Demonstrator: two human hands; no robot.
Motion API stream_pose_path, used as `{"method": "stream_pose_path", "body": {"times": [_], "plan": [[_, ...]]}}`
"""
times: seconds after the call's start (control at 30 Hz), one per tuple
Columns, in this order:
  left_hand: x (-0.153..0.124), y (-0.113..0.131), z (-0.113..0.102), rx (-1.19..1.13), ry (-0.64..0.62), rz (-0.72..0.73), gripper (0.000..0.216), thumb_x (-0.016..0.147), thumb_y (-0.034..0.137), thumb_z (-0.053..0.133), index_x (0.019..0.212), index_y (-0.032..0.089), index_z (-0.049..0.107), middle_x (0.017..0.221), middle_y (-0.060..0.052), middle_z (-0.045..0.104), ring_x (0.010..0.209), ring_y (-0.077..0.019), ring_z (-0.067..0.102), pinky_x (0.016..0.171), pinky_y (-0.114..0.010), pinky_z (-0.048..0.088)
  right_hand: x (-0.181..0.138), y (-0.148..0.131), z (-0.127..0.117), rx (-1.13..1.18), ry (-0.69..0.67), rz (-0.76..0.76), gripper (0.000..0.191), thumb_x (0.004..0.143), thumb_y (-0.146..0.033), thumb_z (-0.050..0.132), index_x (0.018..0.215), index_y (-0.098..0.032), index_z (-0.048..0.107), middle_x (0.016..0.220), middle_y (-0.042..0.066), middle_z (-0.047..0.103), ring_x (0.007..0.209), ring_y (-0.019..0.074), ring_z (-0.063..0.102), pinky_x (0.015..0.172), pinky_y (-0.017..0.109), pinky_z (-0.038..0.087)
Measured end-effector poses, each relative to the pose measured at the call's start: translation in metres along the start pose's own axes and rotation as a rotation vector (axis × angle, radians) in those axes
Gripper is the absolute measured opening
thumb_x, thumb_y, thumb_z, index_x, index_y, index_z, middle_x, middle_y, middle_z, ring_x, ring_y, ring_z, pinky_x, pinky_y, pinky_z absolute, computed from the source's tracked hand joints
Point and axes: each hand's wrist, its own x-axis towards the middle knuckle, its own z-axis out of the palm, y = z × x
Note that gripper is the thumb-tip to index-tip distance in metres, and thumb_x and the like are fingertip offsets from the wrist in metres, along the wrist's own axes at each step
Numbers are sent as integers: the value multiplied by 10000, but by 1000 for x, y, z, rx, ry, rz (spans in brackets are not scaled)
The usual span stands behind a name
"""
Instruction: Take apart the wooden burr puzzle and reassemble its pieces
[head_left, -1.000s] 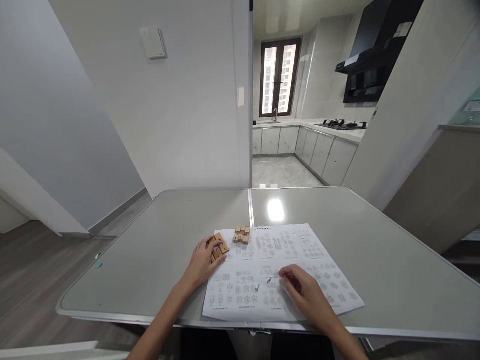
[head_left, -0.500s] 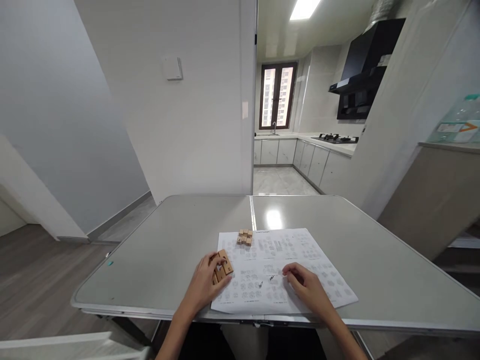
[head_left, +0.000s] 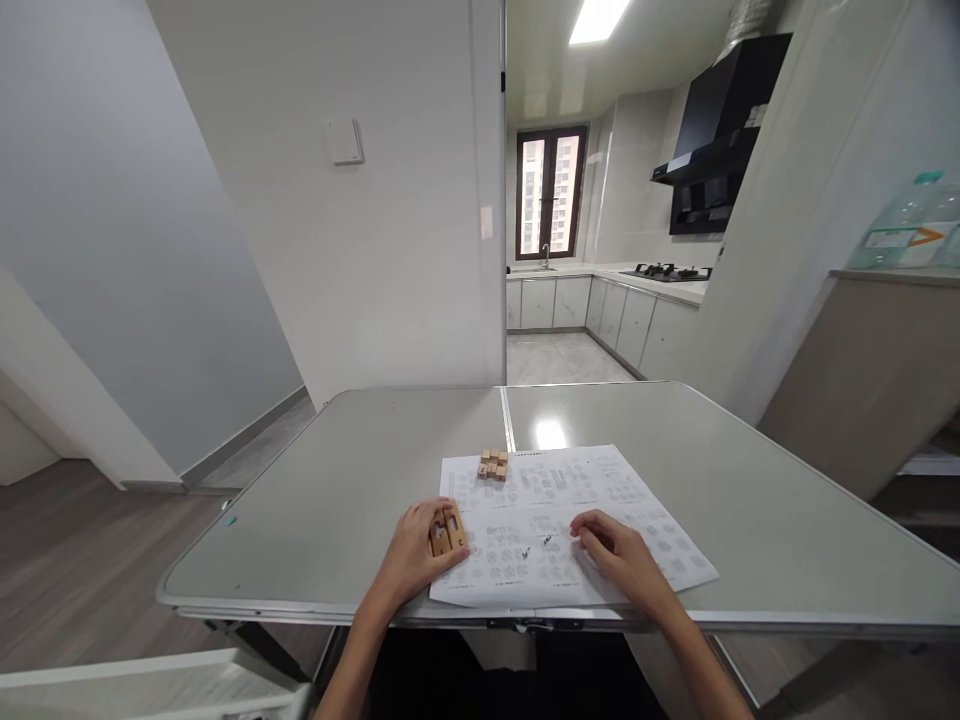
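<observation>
My left hand is closed around a cluster of wooden puzzle blocks at the left edge of a printed instruction sheet. My right hand rests on the sheet's lower right part, fingers curled loosely with nothing visible in them. Two small dark bits lie on the paper between my hands. A second small group of wooden blocks sits at the sheet's top left, apart from both hands.
The sheet lies on a grey folding table with a seam down its middle. A white wall with a switch stands behind; a kitchen opens to the right. A counter with a plastic bottle is at the far right.
My left hand has drawn the wooden block cluster toward me, down along the sheet's left edge. My right hand stays on the paper. The camera has tilted and shifted.
</observation>
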Motion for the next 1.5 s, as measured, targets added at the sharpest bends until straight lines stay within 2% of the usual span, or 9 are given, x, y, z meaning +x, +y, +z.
{"method": "stream_pose_path", "body": {"times": [0.1, 0.53, 0.8, 0.93, 1.0, 1.1, 1.2, 1.33, 1.5], "plan": [[0, -2, 1, 1, 17, 0, 689, 751, 398, 890, 1373, 244, 635, 1371, -120, 697, 1288, -340, 631, 1122, -501, 500, 0, 0, 0, 3, 2, -7, 261, 964, -435, 575, 976, -222, 726, 911, 46, 757, 811, 224, 677, 766, 324, 505], [-3, -12, 7, 61, 66, -25, 814, 737, 512, 886, 1434, 238, 569, 1451, -151, 639, 1340, -393, 586, 1177, -581, 407, -1, -14, 1, 5, 30, -1, 273, 924, -455, 588, 918, -222, 731, 867, 55, 762, 727, 227, 666, 709, 341, 528], [-13, -15, -3, 41, 5, -62, 905, 774, 556, 847, 1524, 217, 471, 1544, -182, 549, 1416, -399, 538, 1175, -565, 446, -1, -12, 0, -74, 14, -43, 249, 951, -404, 551, 951, -217, 715, 877, 55, 765, 740, 225, 677, 708, 339, 522], [-22, -22, -11, 48, 8, -75, 878, 815, 588, 808, 1524, 194, 473, 1510, -199, 576, 1402, -405, 555, 1166, -579, 461, 4, -30, 26, -116, -47, -109, 254, 996, -352, 475, 1012, -211, 685, 976, 85, 770, 811, 234, 714, 710, 342, 546], [-25, -24, -11, 54, 46, -79, 867, 803, 610, 811, 1500, 194, 504, 1486, -195, 600, 1395, -413, 563, 1167, -587, 461, 6, -46, 51, -134, -102, -147, 220, 994, -313, 492, 1053, -225, 685, 1059, 85, 760, 910, 237, 725, 765, 338, 559], [-28, -26, -10, 69, 119, -86, 838, 773, 619, 824, 1446, 197, 556, 1450, -184, 633, 1368, -407, 587, 1165, -574, 470, 12, -68, 92, -204, -156, -166, 210, 958, -221, 538, 1121, -239, 670, 1142, 76, 723, 929, 225, 722, 840, 353, 548], [-32, -28, -11, 76, 141, -82, 767, 774, 613, 813, 1391, 208, 601, 1406, -171, 671, 1324, -395, 623, 1142, -558, 496, 20, -84, 123, -290, -193, -130, 275, 953, -248, 607, 1224, -218, 634, 1209, 90, 685, 896, 220, 718, 808, 345, 536], [-39, -35, -21, 69, 82, -40, 668, 839, 569, 745, 1399, 233, 604, 1436, -157, 668, 1339, -381, 618, 1163, -553, 482, 33, -95, 141, -410, -223, -54, 369, 974, -358, 622, 1296, -181, 596, 1273, 143, 665, 1051, 290, 700, 804, 357, 515], [-47, -47, -35, 134, 76, -50, 554, 912, 467, 611, 1397, 201, 595, 1432, -165, 665, 1331, -356, 620, 1158, -540, 479, 46, -106, 145, -524, -261, 35, 310, 950, -305, 611, 1215, -145, 629, 1244, 185, 692, 1116, 343, 690, 819, 381, 504]]}}
